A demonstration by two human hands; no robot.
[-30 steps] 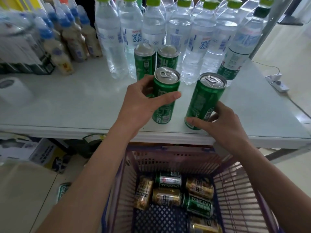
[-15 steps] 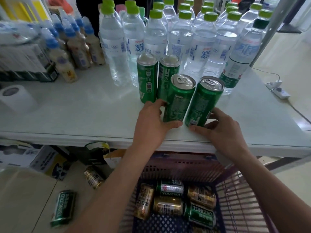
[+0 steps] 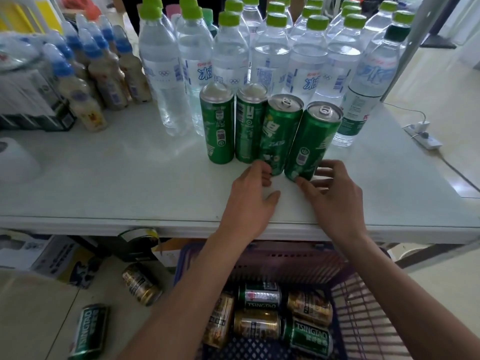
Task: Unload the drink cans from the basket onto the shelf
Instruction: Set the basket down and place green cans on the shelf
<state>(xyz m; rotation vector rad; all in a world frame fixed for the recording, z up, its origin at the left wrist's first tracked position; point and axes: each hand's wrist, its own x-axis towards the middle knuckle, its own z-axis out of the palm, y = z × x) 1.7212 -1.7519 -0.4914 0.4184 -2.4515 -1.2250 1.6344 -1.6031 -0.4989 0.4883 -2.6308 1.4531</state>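
Glossy green metal cans (image 3: 262, 131); smooth, slightly shiny white shelf (image 3: 130, 183)

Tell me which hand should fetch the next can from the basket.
Left hand, probably: it looks open and off the green cans, while the right hand fingers touch the rightmost can. Both hover above the basket.

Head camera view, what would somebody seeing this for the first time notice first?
Probably the row of four tall green cans standing mid-shelf, right in front of a crowd of green-capped water bottles. The left hand and right hand sit at the bases of the two rightmost cans, fingers loose. Below the shelf edge, a purple basket holds more green and gold cans lying on their sides.
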